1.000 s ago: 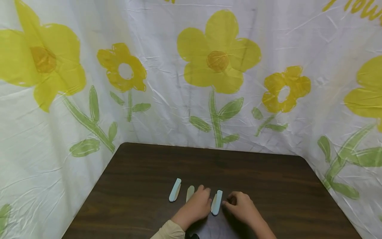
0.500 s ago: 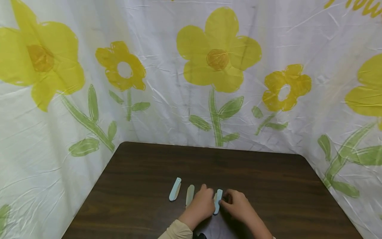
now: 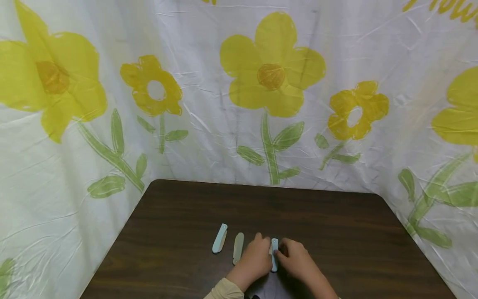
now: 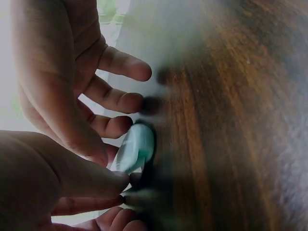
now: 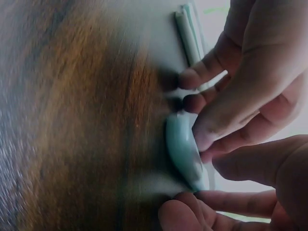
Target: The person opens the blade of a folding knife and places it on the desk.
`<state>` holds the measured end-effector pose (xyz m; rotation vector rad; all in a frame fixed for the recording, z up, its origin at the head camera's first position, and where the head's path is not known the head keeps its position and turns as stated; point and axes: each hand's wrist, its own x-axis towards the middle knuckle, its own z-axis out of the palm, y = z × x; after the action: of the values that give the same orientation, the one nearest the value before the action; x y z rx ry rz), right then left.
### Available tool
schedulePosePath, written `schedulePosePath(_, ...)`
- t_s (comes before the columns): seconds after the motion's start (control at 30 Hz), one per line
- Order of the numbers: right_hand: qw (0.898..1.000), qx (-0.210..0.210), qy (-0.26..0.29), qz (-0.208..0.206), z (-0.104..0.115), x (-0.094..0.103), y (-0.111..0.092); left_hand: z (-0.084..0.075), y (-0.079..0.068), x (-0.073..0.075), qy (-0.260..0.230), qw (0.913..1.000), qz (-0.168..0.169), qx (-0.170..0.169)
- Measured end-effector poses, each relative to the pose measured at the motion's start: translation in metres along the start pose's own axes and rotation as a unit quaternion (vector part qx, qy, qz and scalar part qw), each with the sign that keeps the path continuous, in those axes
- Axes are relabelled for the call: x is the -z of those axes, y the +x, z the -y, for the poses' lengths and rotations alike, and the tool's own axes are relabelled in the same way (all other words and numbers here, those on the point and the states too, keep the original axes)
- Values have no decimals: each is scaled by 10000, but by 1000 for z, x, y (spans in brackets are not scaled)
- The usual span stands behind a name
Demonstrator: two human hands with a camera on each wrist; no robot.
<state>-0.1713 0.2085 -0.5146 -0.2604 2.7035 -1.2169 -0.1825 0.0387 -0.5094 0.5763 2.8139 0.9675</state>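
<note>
A slim light-blue folding razor-like piece (image 3: 274,259) with a pale blade folded along its left side stands between both hands. My left hand (image 3: 257,256) pinches it from the left, thumb and finger at its edge in the right wrist view. From the right, my right hand (image 3: 298,259) holds its handle between thumb and curled fingers. In the left wrist view the handle (image 4: 137,147) shows as a rounded end close over the table. Left of the hands lie a pale green folded piece (image 3: 238,249) and another light-blue one (image 3: 219,238).
The dark wood-grain table (image 3: 179,207) stretches past the hands on every side. Behind its far edge hangs a white curtain (image 3: 209,137) printed with yellow flowers. The pale green piece (image 5: 189,38) lies just past the left hand's fingertips in the right wrist view.
My left hand has slid right to the light-blue piece, and my right thumb and fingers have closed in on its handle. The piece has turned straighter. The other two stay put.
</note>
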Motion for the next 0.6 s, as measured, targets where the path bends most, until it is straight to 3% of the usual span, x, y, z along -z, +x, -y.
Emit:
schedulePosePath(0.17,9999,24,109,-73,2,-3,1,0,-1,0,76,9999,-118,-79)
schedulePosePath(0.3,9996,3,112,-248,5,-3,0,2,0,-2,-217,9990,-345,-168)
schedulePosePath(0.43,9989,-10,105,-454,5,-2,-2,7,1,0,-1041,9923,-564,-363)
schedulePosePath(0.6,9958,-87,652,-633,2,-5,-3,12,0,1,-2288,9695,-699,-528)
